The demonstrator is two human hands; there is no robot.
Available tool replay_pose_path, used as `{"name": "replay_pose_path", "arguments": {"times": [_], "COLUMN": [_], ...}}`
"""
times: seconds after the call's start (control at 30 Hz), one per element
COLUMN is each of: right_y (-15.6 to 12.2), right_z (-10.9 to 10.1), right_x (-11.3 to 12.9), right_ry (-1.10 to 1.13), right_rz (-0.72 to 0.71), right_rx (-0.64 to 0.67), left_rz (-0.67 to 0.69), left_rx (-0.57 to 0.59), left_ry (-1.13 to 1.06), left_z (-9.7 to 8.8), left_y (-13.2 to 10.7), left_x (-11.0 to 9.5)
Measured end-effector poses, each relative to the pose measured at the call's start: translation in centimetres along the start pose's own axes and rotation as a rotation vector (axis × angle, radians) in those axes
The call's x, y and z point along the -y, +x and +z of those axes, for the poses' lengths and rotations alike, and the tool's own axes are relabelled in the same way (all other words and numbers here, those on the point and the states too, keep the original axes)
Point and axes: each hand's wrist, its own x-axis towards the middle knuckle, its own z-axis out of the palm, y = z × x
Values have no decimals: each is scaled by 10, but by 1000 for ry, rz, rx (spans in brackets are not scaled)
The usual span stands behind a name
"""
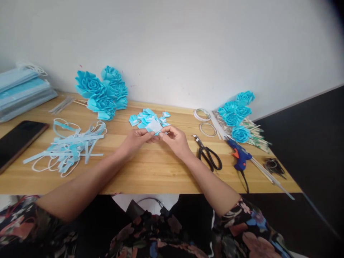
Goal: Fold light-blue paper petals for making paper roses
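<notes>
My left hand (136,141) and my right hand (174,139) meet above the middle of the wooden table (150,172). Both pinch one small pale blue piece of mask fabric (154,127) between thumb and fingers. Just behind the hands lies a small heap of folded blue fabric pieces (148,117). A bunch of finished blue fabric flowers (102,91) leans against the wall at the back left.
Black scissors (208,156) and a blue glue gun (240,156) lie right of my hands, with two tape rings (204,122) and more blue flowers on sticks (238,116) behind. Cut mask strips (68,147), a dark phone (17,139) and stacked masks (23,93) are on the left.
</notes>
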Motion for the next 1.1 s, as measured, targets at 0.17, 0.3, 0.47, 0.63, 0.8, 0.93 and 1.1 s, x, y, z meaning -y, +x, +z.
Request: {"name": "replay_pose_path", "arguments": {"times": [0.17,0.3,0.47,0.63,0.8,0.93,1.1], "right_y": [1,2,2,0,-1,-1,-1], "right_z": [1,2,2,3,5,4,5], "right_x": [-1,-3,-2,3,4,3,1], "right_ry": [115,265,344,378,421,454,386], "right_rz": [23,90,120,146,160,195,181], "right_rx": [4,95,97,122,204,157,137], "left_rz": [16,32,77,61,54,69,89], "left_rx": [-3,-1,40,2,-37,-19,-39], "left_ry": [46,50,39,-14,-79,-27,-6], "left_z": [1,0,1,2,2,2,3], "left_y": [-1,-3,-4,-1,0,-1,-3], "left_x": [-3,-4,-4,0,-2,-3,-7]}}
